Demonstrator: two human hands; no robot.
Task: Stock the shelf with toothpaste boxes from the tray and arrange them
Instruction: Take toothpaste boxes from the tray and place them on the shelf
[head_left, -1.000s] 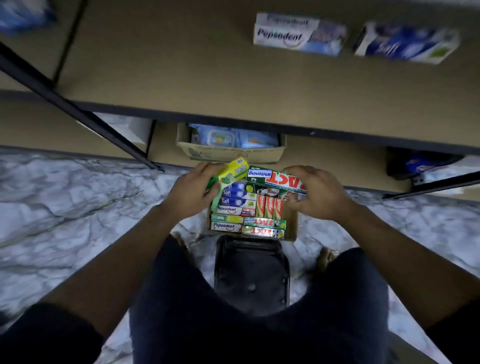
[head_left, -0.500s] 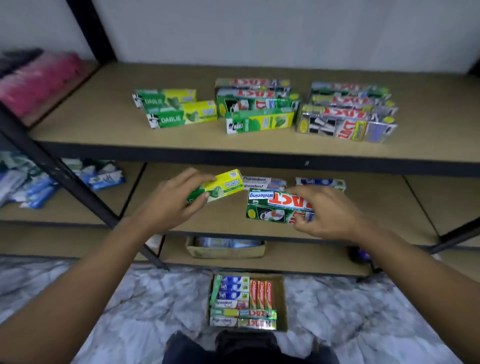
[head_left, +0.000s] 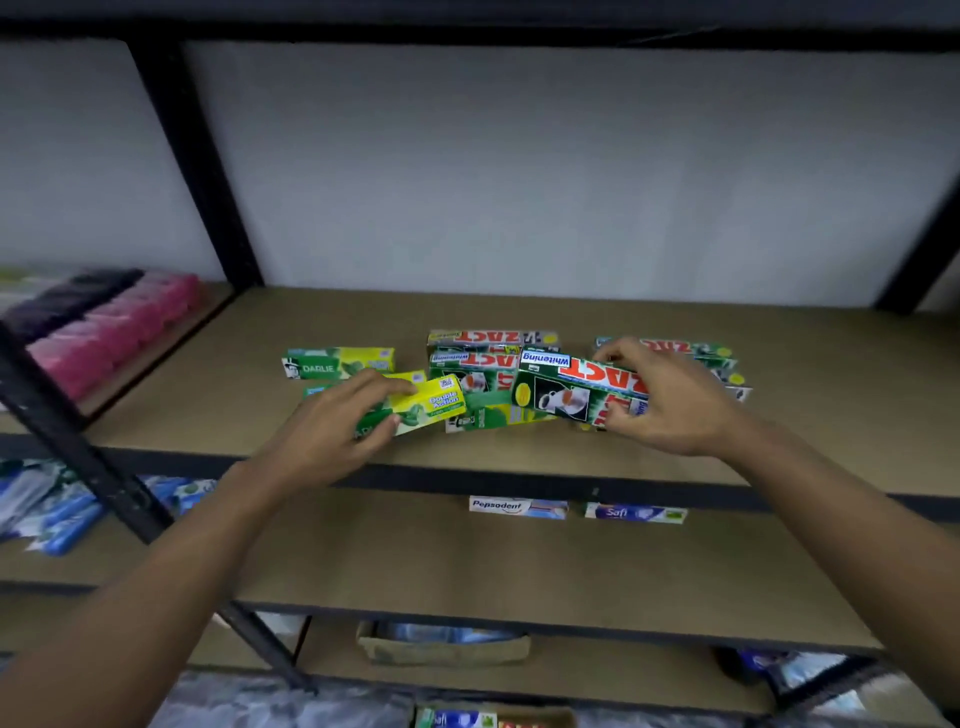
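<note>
Over the shelf (head_left: 218, 395), the left hand (head_left: 332, 436) pinches a yellow-green Darlie box (head_left: 428, 408) and the right hand (head_left: 670, 405) grips a Zact whitening box (head_left: 576, 387) near one end. Both cartons look light and stiff yet crushable, so gentle holds across the long edges suit them.

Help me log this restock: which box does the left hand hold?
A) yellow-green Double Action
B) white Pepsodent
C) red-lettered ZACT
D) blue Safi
A: the left hand grips the yellow-green Double Action box, while the right hand holds the ZACT box.

Shop (shelf (head_left: 810, 415) of toothpaste boxes (head_left: 337, 362)).
</note>
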